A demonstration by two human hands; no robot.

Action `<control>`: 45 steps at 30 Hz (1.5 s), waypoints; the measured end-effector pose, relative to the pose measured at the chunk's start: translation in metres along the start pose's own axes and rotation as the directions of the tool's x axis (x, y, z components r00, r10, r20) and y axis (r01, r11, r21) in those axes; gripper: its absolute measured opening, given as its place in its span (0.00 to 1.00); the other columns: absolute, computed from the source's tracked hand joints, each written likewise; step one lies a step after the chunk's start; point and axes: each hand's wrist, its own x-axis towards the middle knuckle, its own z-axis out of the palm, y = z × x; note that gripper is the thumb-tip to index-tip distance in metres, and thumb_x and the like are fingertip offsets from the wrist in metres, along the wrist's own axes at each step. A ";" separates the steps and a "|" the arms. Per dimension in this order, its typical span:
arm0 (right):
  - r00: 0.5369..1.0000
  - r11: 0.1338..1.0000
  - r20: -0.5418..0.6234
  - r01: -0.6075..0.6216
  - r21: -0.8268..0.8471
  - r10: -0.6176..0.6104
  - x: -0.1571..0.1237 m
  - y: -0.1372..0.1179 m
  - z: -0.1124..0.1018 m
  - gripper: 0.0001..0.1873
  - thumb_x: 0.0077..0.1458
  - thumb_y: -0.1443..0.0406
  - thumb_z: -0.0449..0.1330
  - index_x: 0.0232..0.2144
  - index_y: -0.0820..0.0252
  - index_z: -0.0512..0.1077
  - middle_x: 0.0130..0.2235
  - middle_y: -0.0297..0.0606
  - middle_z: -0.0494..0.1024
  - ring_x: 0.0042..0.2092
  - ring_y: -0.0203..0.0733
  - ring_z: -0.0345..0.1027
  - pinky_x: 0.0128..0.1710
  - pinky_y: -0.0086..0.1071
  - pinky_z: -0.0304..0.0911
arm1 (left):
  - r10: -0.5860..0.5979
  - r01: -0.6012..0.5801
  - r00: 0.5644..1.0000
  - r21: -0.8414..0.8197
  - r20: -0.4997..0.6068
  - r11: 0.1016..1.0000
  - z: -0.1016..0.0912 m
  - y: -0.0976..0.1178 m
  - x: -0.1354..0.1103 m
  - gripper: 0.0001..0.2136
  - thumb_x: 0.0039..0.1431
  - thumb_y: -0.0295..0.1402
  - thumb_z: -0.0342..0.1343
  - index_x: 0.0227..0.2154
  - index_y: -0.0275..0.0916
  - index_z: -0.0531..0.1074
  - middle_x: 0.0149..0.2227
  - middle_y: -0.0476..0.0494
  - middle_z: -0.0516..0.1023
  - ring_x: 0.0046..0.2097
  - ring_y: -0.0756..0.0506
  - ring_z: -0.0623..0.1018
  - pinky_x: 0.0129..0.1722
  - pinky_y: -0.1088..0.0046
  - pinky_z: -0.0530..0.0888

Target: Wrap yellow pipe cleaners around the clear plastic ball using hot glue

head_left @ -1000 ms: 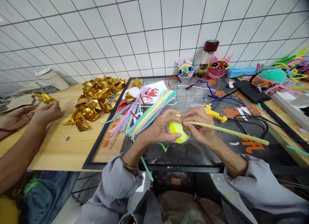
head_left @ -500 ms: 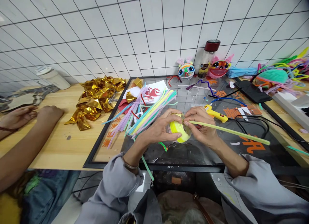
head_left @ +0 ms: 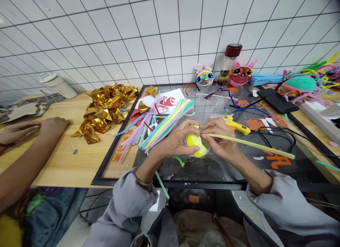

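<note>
Between my hands is a small rounded piece covered in rows of bright yellow pipe cleaner (head_left: 198, 144), partly over something clear. My left hand (head_left: 177, 140) is wrapped round its left side, thumb at the front. A pale yellow pipe cleaner (head_left: 255, 143) runs from the piece out to the right. My right hand (head_left: 220, 137) pinches that strand at the piece's right edge; the exact contact is hidden by the fingers. A yellow glue gun (head_left: 237, 125) lies just beyond my right hand. To the left of my left hand lies a bundle of pastel pipe cleaners (head_left: 167, 123).
Crumpled gold foil (head_left: 106, 105) lies at left, near another person's hands (head_left: 53, 128). Two decorated round faces (head_left: 204, 78) and a glass bottle (head_left: 227, 64) stand by the wall. A black cable (head_left: 289, 130) curls at right, below a black pouch (head_left: 277, 100).
My hands keep nearly the same grip; the free end of the yellow strand has shifted very slightly left. At far left, the other person's hands have moved closer together.
</note>
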 end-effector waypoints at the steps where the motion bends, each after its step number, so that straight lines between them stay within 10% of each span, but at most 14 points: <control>1: 1.000 1.000 0.000 -0.005 0.001 0.005 0.000 0.000 0.000 0.04 0.60 0.67 0.62 0.32 0.54 0.74 0.35 0.37 0.78 0.38 0.43 0.71 0.39 0.42 0.63 | -0.007 0.007 1.000 0.000 0.002 1.000 0.000 0.000 0.000 0.13 0.58 0.37 0.62 0.43 0.41 0.69 0.56 0.37 0.68 0.60 0.40 0.70 0.62 0.57 0.67; 28: 1.000 1.000 0.001 -0.017 0.012 0.017 0.000 -0.001 -0.001 0.04 0.60 0.67 0.62 0.32 0.54 0.75 0.35 0.37 0.78 0.39 0.44 0.71 0.40 0.42 0.64 | -0.115 0.112 0.993 -0.062 -0.042 0.992 0.003 -0.002 -0.001 0.29 0.51 0.40 0.65 0.53 0.40 0.61 0.54 0.37 0.70 0.57 0.38 0.72 0.58 0.57 0.70; 45: 1.000 1.000 0.014 -0.020 -0.008 0.020 -0.001 -0.002 -0.002 0.04 0.60 0.68 0.61 0.33 0.53 0.75 0.35 0.37 0.78 0.40 0.45 0.71 0.41 0.43 0.64 | -0.003 0.003 0.999 -0.003 -0.037 1.000 0.001 -0.002 0.002 0.21 0.54 0.38 0.65 0.47 0.40 0.65 0.54 0.36 0.72 0.59 0.38 0.72 0.61 0.56 0.68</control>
